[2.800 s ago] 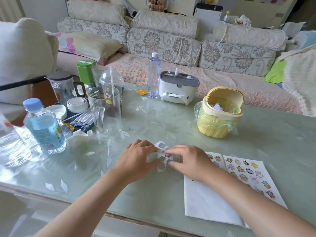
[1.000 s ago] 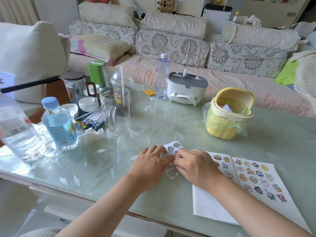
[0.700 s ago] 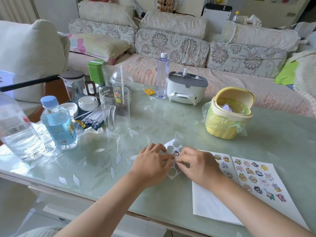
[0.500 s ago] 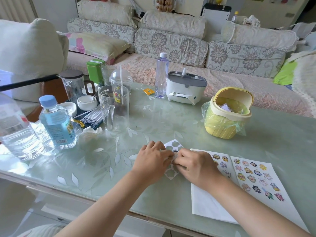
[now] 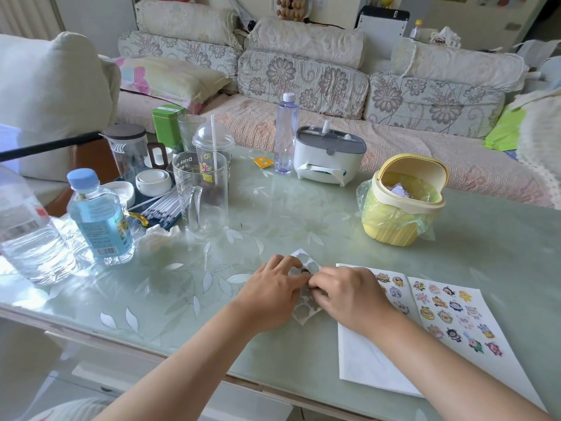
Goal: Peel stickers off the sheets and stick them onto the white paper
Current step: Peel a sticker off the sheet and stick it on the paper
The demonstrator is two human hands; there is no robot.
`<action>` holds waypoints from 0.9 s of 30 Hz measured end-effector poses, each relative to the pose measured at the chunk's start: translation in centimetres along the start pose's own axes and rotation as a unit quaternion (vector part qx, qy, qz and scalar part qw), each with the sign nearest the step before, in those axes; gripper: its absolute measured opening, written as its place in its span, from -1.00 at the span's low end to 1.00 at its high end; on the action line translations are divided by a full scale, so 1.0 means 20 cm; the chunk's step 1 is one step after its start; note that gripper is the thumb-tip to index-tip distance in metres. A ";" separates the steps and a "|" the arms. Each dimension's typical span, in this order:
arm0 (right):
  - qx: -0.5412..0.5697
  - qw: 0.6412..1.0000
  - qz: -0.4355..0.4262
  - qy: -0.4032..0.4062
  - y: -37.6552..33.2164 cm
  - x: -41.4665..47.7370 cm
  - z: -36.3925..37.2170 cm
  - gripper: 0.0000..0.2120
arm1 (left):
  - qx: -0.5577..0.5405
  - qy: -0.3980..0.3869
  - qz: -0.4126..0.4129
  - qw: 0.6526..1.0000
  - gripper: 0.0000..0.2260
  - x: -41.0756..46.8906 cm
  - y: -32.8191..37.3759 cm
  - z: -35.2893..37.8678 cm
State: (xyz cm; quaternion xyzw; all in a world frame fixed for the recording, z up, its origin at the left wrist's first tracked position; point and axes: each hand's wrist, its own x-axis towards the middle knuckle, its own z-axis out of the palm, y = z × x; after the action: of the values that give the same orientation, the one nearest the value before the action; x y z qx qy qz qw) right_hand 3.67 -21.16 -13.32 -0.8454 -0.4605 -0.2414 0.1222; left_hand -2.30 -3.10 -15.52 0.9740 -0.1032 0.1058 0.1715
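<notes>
The left hand (image 5: 273,294) and right hand (image 5: 349,296) pinch the sticker sheet (image 5: 307,312) between curled fingers (image 5: 287,262) (white paper (image 5: 364,360) just beside).

Reaches in from the bottom edge with two bare forearms, converging just below frame centre. Holds the left hand (image 5: 271,294) knuckles up, fingers curled, fingertips pinching the small sticker sheet (image 5: 305,315). Sets the right hand (image 5: 349,296) close against it, knuckles up too, thumb and forefinger nipping the same sheet where both hands' fingertips meet.
</notes>
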 end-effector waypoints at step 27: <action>0.159 0.971 0.160 0.073 0.10 -0.06 -0.32 -0.77 | -0.529 0.014 -0.262 0.807 -0.96 0.16 0.37 -0.24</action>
State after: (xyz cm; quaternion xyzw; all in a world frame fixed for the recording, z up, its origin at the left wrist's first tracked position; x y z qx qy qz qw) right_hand 2.86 -25.89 -8.51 -0.8580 -0.3414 -0.2029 0.3256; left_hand -1.76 -8.79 -7.95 0.7210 0.1186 -0.0006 0.6827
